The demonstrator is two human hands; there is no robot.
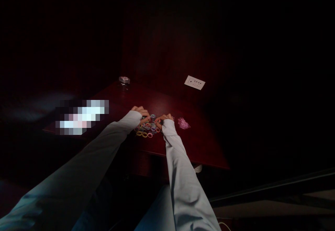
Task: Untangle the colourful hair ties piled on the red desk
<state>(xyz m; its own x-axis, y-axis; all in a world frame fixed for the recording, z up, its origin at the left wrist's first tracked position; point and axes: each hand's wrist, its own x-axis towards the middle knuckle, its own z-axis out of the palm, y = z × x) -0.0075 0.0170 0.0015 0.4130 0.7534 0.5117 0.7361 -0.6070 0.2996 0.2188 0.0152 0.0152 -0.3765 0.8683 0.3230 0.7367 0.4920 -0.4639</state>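
Observation:
A pile of small coloured bands [148, 129] lies on the dark red table [206, 147], with yellow and pink rings along its near edge. My left hand [142, 113] is at the pile's upper left, its fingers bent down towards the bands. At the upper right of the pile is my right hand [164, 118], fingers curled and partly hidden by the sleeve. Whether either hand holds a band is too small to tell. A pink tangle of thin bands [184, 123] sits just right of my right hand.
A clear round container with a lid [124, 80] stands at the table's back left. A bright pixelated patch [83, 118] covers something at the left. Behind the table, a white socket plate [195, 82] shows. The surroundings are very dark.

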